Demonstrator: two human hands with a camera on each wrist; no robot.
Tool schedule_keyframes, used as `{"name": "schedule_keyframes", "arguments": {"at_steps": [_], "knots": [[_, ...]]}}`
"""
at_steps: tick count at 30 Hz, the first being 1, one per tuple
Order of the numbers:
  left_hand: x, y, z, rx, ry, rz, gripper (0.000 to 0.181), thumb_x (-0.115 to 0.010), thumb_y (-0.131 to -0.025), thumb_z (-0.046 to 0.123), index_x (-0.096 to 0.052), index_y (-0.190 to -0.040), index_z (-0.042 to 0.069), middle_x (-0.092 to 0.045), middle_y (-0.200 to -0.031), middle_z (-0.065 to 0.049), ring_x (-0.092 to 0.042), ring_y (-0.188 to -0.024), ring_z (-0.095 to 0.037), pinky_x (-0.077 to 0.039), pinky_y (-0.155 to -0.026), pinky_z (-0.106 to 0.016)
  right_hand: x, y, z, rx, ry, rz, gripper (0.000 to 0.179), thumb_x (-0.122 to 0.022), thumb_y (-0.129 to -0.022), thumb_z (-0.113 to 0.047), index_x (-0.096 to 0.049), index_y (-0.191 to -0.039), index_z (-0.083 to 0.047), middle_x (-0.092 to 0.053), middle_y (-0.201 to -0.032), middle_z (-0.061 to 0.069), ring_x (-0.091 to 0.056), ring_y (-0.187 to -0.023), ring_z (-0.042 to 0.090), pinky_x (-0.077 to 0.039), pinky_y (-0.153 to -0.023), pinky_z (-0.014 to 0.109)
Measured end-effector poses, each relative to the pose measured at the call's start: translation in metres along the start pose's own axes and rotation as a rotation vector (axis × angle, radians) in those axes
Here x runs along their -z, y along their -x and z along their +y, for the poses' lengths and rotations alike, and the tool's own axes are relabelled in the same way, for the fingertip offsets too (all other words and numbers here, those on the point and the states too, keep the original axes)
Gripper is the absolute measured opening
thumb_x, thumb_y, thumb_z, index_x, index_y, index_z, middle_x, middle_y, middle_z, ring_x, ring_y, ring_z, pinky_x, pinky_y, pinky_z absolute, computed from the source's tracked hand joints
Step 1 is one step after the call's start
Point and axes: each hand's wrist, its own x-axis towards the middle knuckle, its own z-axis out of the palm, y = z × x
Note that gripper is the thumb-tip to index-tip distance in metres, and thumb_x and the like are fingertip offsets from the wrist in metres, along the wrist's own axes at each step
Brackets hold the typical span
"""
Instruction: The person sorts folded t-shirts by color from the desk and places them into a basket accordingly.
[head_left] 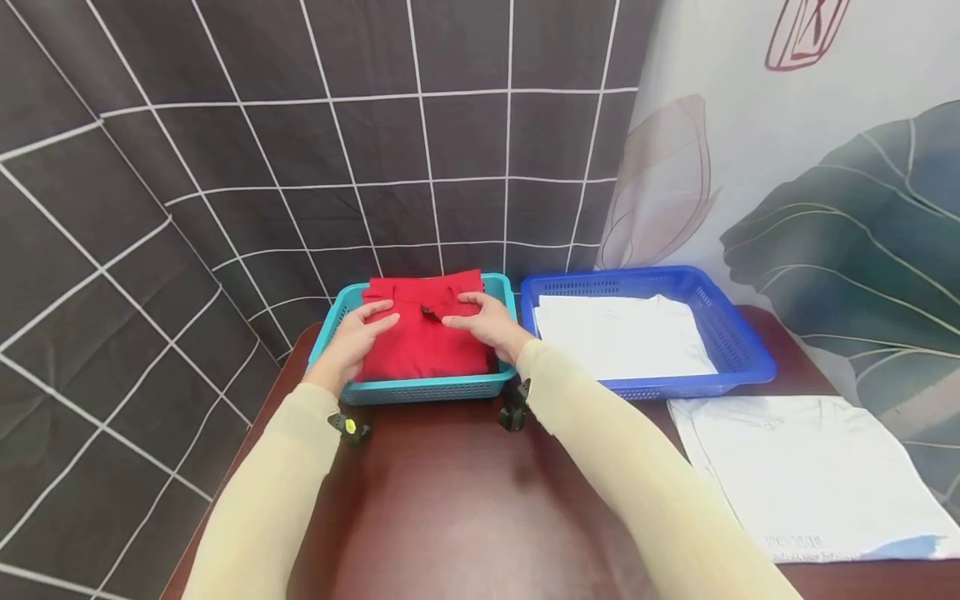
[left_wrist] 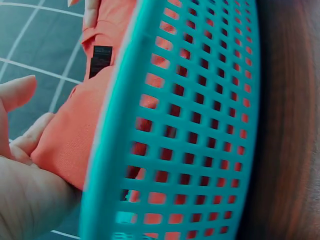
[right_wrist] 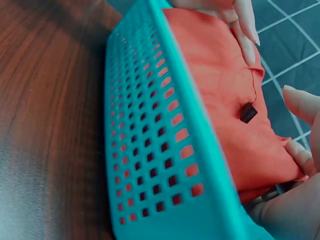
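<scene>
A folded red garment (head_left: pixel 427 350) with a black label (head_left: pixel 431 313) lies in the teal plastic basket (head_left: pixel 427 392) at the back left of the table. My left hand (head_left: pixel 358 340) is at the garment's left side, its fingers against the cloth and its thumb held apart in the left wrist view. At the opposite side, my right hand (head_left: pixel 491 325) touches the cloth with its fingers; the right wrist view shows its thumb (right_wrist: pixel 302 105) raised off the fabric. Parts of the fingers are hidden behind the garment and basket rim.
Right of the teal basket stands a blue basket (head_left: pixel 738 367) holding folded white cloth (head_left: pixel 622 337). A white printed shirt (head_left: pixel 810 475) lies flat at the table's right side. Dark gridded fabric (head_left: pixel 465 142) hangs behind the brown table (head_left: pixel 435 500).
</scene>
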Motion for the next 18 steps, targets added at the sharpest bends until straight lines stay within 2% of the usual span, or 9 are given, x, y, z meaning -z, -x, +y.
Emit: {"name": "schedule_keyframes", "arguments": {"at_steps": [5,11,15,18], "knots": [[-0.002,-0.005,-0.011,0.038,-0.04,0.011,0.059,-0.065,-0.092,0.032,-0.044,-0.144,0.016,-0.031,-0.15,-0.008,-0.03,-0.134,-0.028,-0.042,-0.102,-0.044,-0.009,-0.004,0.012,-0.048,0.004,-0.002,0.073,-0.079,-0.078,-0.033,-0.044,-0.14,-0.017,-0.042,-0.137,0.007,-0.041,-0.124,0.027,-0.051,-0.091,0.042],[-0.001,-0.012,-0.018,0.083,-0.115,-0.005,0.059,-0.063,-0.093,0.032,-0.043,-0.145,0.015,-0.033,-0.148,-0.01,-0.031,-0.134,-0.03,-0.044,-0.101,-0.045,-0.015,-0.006,0.017,-0.076,0.019,-0.002,0.076,-0.078,-0.078,-0.033,-0.042,-0.142,-0.013,-0.041,-0.139,0.009,-0.041,-0.125,0.029,-0.049,-0.093,0.044],[-0.002,-0.012,-0.018,0.124,-0.237,0.021,0.06,-0.062,-0.093,0.03,-0.039,-0.145,0.008,-0.038,-0.144,-0.016,-0.037,-0.131,-0.034,-0.044,-0.1,-0.046,-0.016,-0.004,0.02,-0.112,0.082,0.011,0.078,-0.075,-0.081,-0.033,-0.037,-0.145,-0.011,-0.04,-0.143,0.011,-0.04,-0.127,0.03,-0.045,-0.099,0.046],[-0.004,-0.005,-0.014,0.102,-0.381,0.068,0.06,-0.062,-0.093,0.028,-0.039,-0.144,0.005,-0.042,-0.141,-0.019,-0.041,-0.127,-0.037,-0.045,-0.098,-0.048,-0.014,0.002,0.02,-0.077,0.124,0.017,0.076,-0.072,-0.085,-0.031,-0.034,-0.147,-0.009,-0.039,-0.145,0.013,-0.041,-0.127,0.03,-0.043,-0.1,0.046]]}}
